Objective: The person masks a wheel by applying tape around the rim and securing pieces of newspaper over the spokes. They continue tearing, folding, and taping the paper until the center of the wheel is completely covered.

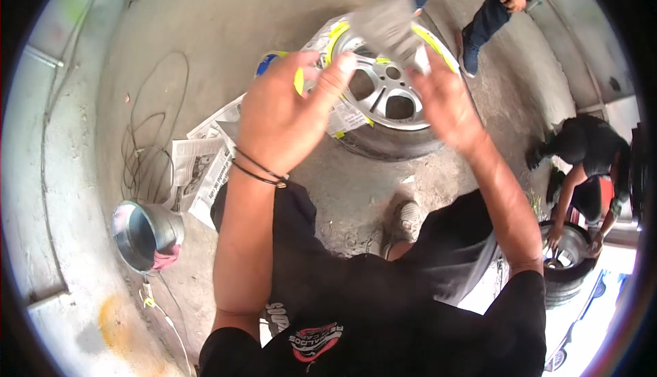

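A silver alloy wheel (393, 93) in its tire lies flat on the concrete floor, with yellow tape and newspaper along parts of its rim. Above it, my right hand (448, 100) pinches a blurred piece of newspaper (390, 24). My left hand (291, 100), with dark cords at the wrist, is raised at the wheel's left side; its fingers are bent and apart, and a bit of yellow tape (299, 81) shows at them. A roll of blue and yellow tape (267, 64) is partly hidden behind this hand.
Newspaper sheets (195, 165) and a metal bucket (144, 237) with a pink cloth are on the left, near a looped cable (137, 151). One person (479, 7) stands beyond the wheel. Another person (588, 165) bends over a tire (568, 257) at the right.
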Demonstrator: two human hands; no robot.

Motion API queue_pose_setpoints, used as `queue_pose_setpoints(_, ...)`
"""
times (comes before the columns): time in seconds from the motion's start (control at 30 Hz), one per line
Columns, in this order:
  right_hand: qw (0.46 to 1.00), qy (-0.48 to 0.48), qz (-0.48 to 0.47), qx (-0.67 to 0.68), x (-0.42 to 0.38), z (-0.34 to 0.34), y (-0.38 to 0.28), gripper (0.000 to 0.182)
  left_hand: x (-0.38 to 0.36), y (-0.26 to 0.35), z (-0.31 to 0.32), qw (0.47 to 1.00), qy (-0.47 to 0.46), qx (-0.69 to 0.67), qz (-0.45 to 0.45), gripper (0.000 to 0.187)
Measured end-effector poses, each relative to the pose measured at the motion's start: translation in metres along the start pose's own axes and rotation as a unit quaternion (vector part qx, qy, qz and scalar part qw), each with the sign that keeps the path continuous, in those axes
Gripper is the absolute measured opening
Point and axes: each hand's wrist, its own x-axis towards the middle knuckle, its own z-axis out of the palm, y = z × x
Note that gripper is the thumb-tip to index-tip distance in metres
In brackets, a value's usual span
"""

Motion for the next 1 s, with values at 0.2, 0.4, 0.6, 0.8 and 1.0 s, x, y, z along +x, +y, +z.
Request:
queue_pose_setpoints(0.2,0.91,-0.063,-0.365,-0.184,-0.122,-0.002,-0.088,0.052,-0.074,0.031,-0.025,0.994,0.071,-0.085,-0.008,0.05)
queue_pose_setpoints(0.4,0.924,-0.106,-0.344,-0.128,-0.226,-0.032,-0.079,0.038,-0.188,0.048,-0.044,0.988,0.14,-0.023,0.063,0.05)
queue_pose_setpoints(0.6,0.931,-0.04,-0.329,-0.152,-0.261,-0.039,-0.066,0.028,-0.193,0.051,-0.045,0.996,-0.085,-0.013,-0.005,0.077)
queue_pose_setpoints(0.8,0.961,-0.121,-0.181,-0.168,-0.297,-0.048,-0.049,0.035,-0.206,0.025,-0.051,0.96,-0.238,0.137,-0.047,0.049)
queue_pose_setpoints(1.0,0.97,-0.18,-0.109,-0.122,-0.299,-0.048,-0.029,0.054,-0.147,-0.016,-0.033,0.987,-0.143,0.026,-0.063,0.024)
